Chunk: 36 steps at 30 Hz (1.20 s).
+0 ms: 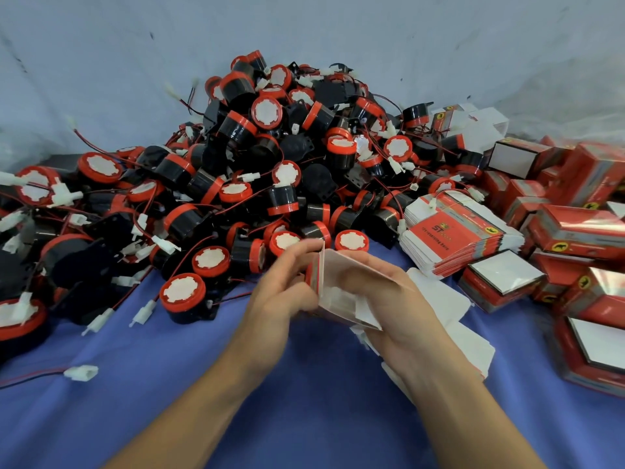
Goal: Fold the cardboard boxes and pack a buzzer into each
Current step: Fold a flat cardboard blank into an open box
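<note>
Head view only. A small red-and-white cardboard box (345, 265), part-opened with its white inner face up, is held above the blue cloth-covered bench (304, 394), front and centre, between both hands. The left hand (284, 286) is clenched on the box's red edge, fingers curled. The right hand (392, 299) is wrapped round the opposite side, so its grip is on the same box. Motion blur noted on the flaps, so their exact fold cannot be told.

A large heap of black cylindrical buzzers with red caps, white stickers and red-black leads (270, 157) is piled just beyond the hands. A stack of flat unfolded red printed cartons (453, 231) lies to the right. Assembled red boxes (575, 228) are scattered at far right, and loose white card pieces (446, 309) lie under the right wrist.

Step judged: folding, box being squared up, no buzzer inside yet. The next move likely needs the bottom flaps tucked, then one hand freed to pick a near buzzer such as the upright one (182, 292). Its lead would have to be coiled in before closing.
</note>
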### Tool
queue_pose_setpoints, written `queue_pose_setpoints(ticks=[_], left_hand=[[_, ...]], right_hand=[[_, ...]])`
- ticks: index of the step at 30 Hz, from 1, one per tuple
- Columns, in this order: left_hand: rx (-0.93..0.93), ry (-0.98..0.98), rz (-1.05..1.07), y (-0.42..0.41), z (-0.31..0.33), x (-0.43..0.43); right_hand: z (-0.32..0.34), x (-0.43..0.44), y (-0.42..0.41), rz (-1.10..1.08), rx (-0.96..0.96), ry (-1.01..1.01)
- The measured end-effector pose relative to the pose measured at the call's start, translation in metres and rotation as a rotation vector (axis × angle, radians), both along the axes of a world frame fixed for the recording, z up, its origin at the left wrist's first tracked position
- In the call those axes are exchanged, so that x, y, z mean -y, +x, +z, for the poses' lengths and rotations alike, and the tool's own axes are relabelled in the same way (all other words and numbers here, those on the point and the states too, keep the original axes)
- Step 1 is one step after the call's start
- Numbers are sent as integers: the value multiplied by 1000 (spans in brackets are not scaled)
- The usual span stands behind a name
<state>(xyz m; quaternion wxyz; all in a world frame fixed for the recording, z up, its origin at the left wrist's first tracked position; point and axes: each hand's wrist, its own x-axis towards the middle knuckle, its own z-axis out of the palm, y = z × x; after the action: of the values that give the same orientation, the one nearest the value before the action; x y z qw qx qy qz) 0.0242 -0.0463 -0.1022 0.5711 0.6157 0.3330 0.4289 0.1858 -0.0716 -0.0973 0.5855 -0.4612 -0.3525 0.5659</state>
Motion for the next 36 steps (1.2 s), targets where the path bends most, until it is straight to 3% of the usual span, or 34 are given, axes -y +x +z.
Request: queue_pose_setpoints(ticks=[4,9,14,19,21,23,25,27,30,33,36], left_hand=[[-58,83,-113,1,-4,1],[-176,151,203,13,-8,7],[-152,117,408,13,-5,6],[-132,183,508,15,-3,14],[-214,391,635,12,1,17],[-429,848,743,7,5,16],[-615,1262,712,6,11,19],[-772,1402,557,10,13,25],[-981,1213,344,18,17,30],[-1191,924,205,18,24,28],[-1214,835,155,11,24,22]], right_hand=[[3,2,-4,37,104,24],[3,-2,-5,95,29,16],[6,0,3,243,-304,-32],[5,-1,1,214,-260,-64],[4,0,1,142,-225,-115],[5,0,-1,44,-204,-108],[7,1,-4,-22,-151,-42],[9,2,-7,-60,19,52],[7,3,-8,-22,229,143],[5,4,-7,16,301,136],[6,4,-9,71,373,115]])
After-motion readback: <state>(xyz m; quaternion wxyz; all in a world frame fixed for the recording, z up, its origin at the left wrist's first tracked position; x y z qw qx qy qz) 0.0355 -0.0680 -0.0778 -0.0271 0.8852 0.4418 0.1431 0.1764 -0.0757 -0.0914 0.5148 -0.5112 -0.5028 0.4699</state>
